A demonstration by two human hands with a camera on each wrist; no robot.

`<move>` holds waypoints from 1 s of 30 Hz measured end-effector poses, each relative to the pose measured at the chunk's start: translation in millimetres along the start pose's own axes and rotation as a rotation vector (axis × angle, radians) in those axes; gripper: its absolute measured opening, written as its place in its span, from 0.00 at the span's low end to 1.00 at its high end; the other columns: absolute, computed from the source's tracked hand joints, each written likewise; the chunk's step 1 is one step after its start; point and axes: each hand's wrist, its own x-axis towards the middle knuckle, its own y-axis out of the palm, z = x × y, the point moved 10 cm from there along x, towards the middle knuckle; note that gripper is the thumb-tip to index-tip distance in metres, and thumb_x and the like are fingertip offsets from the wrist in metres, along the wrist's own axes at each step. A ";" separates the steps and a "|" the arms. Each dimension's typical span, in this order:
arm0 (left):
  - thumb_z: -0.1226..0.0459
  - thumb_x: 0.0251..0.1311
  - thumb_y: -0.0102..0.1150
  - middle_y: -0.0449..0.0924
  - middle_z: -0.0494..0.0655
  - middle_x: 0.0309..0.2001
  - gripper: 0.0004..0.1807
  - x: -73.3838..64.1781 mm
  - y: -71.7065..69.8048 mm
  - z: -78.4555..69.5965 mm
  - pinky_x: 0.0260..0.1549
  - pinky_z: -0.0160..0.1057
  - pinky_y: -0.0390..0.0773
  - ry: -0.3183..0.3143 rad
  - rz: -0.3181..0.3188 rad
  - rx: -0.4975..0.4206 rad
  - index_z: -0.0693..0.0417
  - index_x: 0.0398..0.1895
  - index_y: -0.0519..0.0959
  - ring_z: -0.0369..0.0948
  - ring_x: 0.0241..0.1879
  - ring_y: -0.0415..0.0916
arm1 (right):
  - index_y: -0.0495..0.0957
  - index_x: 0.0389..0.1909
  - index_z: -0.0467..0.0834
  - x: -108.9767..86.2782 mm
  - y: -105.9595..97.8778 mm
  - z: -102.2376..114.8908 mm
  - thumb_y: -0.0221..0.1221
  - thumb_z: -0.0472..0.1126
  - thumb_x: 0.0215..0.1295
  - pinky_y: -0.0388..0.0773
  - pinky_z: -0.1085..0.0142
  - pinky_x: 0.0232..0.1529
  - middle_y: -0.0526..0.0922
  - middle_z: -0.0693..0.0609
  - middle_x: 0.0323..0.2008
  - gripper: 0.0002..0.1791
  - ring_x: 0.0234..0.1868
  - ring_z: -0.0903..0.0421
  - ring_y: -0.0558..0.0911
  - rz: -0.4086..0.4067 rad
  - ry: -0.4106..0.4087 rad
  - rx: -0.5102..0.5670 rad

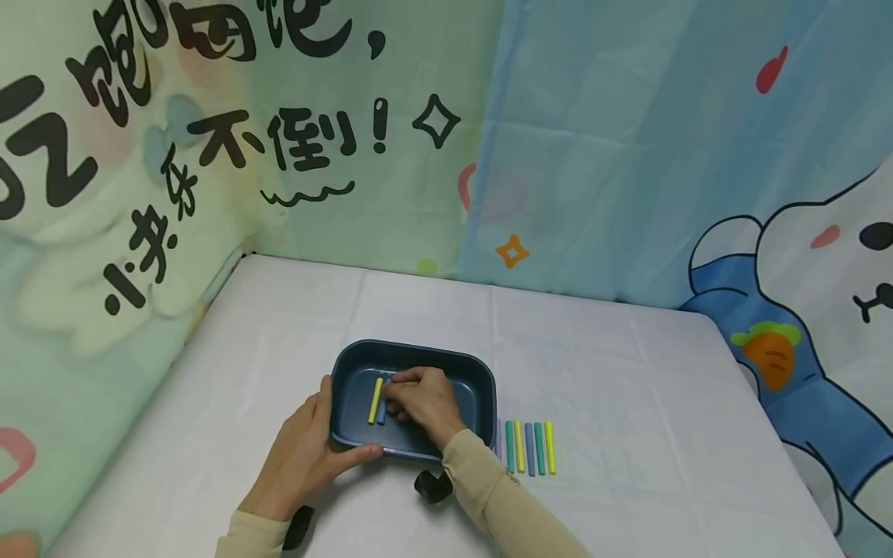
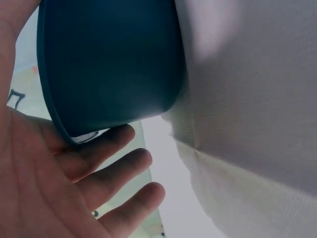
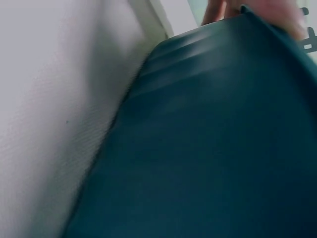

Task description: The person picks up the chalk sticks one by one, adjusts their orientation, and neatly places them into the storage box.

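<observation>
A dark blue rectangular tray (image 1: 481, 387) stands on the table. My left hand (image 1: 301, 457) holds its near left corner, with the thumb along the near rim and the fingers against the left side. The left wrist view shows those fingers (image 2: 111, 181) under the rim. Inside the tray, a yellow chalk-like stick (image 1: 375, 401) lies beside a blue chalk-like stick (image 1: 380, 413). My right hand (image 1: 427, 403) reaches in over the near rim and pinches at the blue stick, hiding part of it. The right wrist view is filled mostly by the tray's outer wall (image 3: 198, 139).
Right of the tray, a row of several similar sticks (image 1: 530, 449) in purple, green, yellow and blue lies on the white tablecloth (image 1: 628, 434). The right sleeve (image 1: 502, 496) overlaps the row's left end. Printed cloth walls (image 1: 593, 155) rise behind and to the left.
</observation>
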 end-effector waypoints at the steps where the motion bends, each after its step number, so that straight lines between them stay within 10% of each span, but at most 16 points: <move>1: 0.24 0.36 0.52 0.65 0.62 0.61 0.69 -0.1 0.5 0.5 0.51 0.49 0.71 -0.004 0.002 -0.002 0.63 0.72 0.44 0.51 0.56 0.69 | 0.80 0.38 0.38 -0.4 -0.2 0.8 0.66 0.41 0.53 0.79 0.65 0.25 0.84 0.47 0.27 0.14 0.25 0.53 0.83 0.002 -0.005 0.001; 30: 0.24 0.33 0.53 0.63 0.59 0.63 0.70 0.3 6.2 5.4 0.54 0.51 0.69 -0.063 0.027 -0.029 0.60 0.73 0.43 0.51 0.58 0.66 | 0.79 0.48 0.50 -34.9 -37.2 30.7 0.67 0.53 0.52 0.78 0.57 0.41 0.83 0.53 0.39 0.22 0.36 0.50 0.82 0.060 -0.142 -0.018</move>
